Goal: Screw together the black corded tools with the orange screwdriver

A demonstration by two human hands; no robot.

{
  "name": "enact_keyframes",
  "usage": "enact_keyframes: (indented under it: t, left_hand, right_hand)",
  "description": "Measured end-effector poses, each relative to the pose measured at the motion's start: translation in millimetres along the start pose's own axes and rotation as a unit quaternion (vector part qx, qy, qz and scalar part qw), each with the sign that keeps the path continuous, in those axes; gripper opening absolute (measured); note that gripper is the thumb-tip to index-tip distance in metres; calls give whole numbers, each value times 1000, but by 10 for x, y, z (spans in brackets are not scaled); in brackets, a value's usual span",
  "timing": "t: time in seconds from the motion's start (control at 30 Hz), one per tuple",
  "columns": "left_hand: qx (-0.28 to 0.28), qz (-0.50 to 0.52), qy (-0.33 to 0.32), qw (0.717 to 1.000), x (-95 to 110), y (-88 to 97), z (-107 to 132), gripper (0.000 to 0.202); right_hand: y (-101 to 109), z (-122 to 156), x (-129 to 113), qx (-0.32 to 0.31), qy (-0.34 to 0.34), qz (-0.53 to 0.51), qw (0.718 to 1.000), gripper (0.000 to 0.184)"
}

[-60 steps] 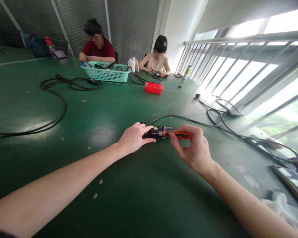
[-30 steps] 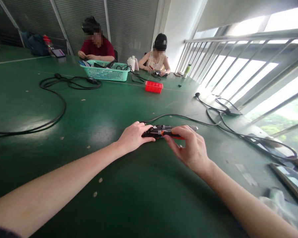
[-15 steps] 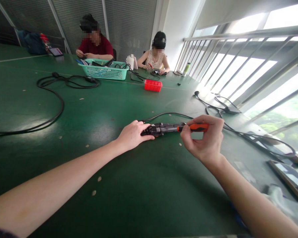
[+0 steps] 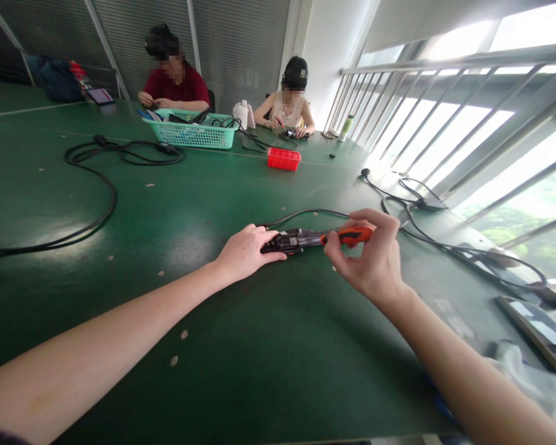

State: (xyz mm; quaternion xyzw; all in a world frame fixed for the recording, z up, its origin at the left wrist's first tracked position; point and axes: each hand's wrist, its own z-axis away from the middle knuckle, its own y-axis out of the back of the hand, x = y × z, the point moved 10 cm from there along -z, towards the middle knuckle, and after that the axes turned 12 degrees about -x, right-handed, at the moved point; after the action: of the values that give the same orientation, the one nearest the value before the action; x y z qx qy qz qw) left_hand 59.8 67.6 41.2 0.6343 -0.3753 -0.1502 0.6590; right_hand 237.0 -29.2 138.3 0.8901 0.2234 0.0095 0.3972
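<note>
Compared with half a second earlier, the right hand [image 4: 373, 259] has drawn back toward the left hand [image 4: 246, 250], bringing the orange-handled screwdriver [image 4: 347, 235] closer to the small black device [image 4: 287, 241]. Left hand: laid flat over the near end of the device, fingers pressing it down on the green desk [image 4: 167, 204]; it is not closed around it. Right hand: thumb and fingers clamped on the screwdriver handle, the shaft lying nearly level and pointing left, its tip meeting the device. Device: on the desk between the two hands, with a thin black cable [image 4: 306, 213] running away from it toward the window side. Farther back on the desk: a red tray [image 4: 283, 159], a teal basket [image 4: 189, 132] and a looped thick black cord [image 4: 106, 179]. Two other people sit at the far edge, their hands busy with small items of their own.
</note>
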Motion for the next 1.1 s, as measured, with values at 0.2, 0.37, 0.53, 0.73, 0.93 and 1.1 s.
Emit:
enact_keyframes:
  t: [0.2, 0.37, 0.53, 0.73, 0.93, 1.1]
  left_hand:
    - [2, 6, -3, 1000, 4, 5, 1, 54]
    - [-3, 11, 2, 1000, 2, 5, 2, 55]
    - [10, 6, -9, 1000, 29, 32, 18, 55]
    - [19, 8, -16, 1000, 50, 46, 29, 56]
    - [11, 5, -16, 1000, 53, 39, 17, 54]
    - [9, 10, -13, 1000, 41, 37, 20, 55]
  right_hand:
    - [48, -6, 50, -5, -58, 42, 997, 37]
    - [215, 39, 139, 75, -87, 31, 993, 27]
    - [155, 11, 134, 58, -88, 24, 994, 28]
    - [33, 15, 167, 10, -117, -26, 993, 36]
    - [38, -22, 104, -1, -81, -4, 997, 38]
    - [158, 2, 32, 43, -49, 0, 998, 27]
